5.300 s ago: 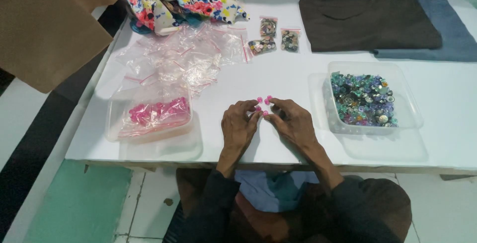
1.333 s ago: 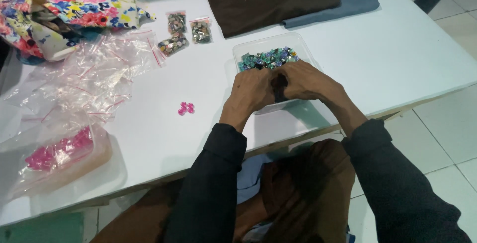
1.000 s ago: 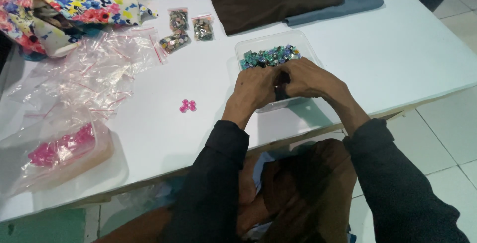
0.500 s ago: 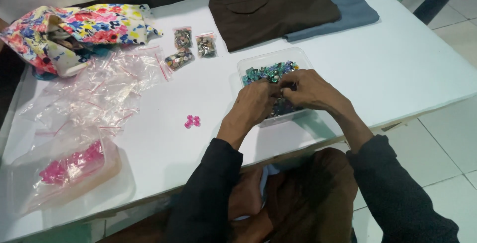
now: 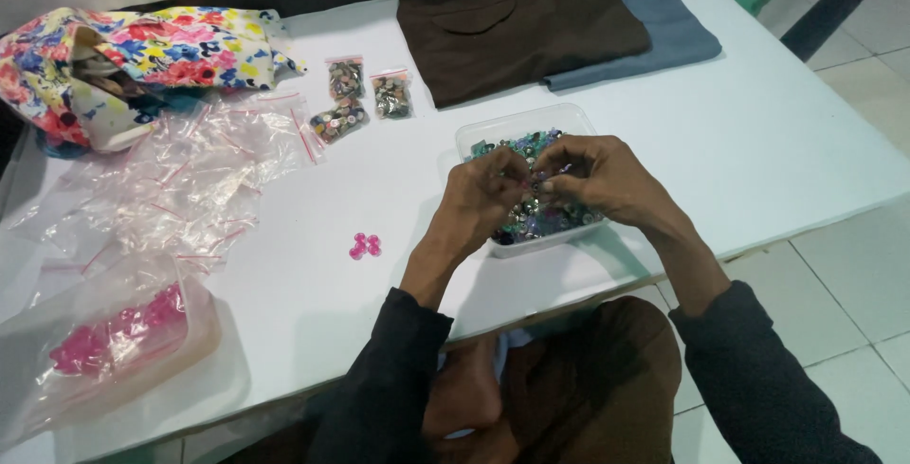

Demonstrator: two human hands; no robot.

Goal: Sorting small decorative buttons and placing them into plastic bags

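Note:
Both my hands hover over a clear plastic tub (image 5: 474, 134) filled with small mixed-colour pieces, mostly green, silver and purple. My left hand (image 5: 485, 193) and my right hand (image 5: 599, 174) meet fingertip to fingertip above the tub, pinching a tiny purplish piece (image 5: 548, 181) between them. To the left, a small pink piece (image 5: 365, 246) lies alone on the white table (image 5: 787, 142). How the pinched piece is shaped is too small to tell.
A pile of empty clear zip bags (image 5: 161, 189) lies at the left. A clear tub of pink pieces (image 5: 114, 341) sits at the near left. Three small filled bags (image 5: 360, 94), a floral cloth bag (image 5: 133, 56) and folded brown and blue cloth (image 5: 531, 18) lie at the back.
Five seconds ago both hands held the pink piece at the table's front; it now lies on the table, and the hands have moved into the tub of mixed pieces and lifted a small one.

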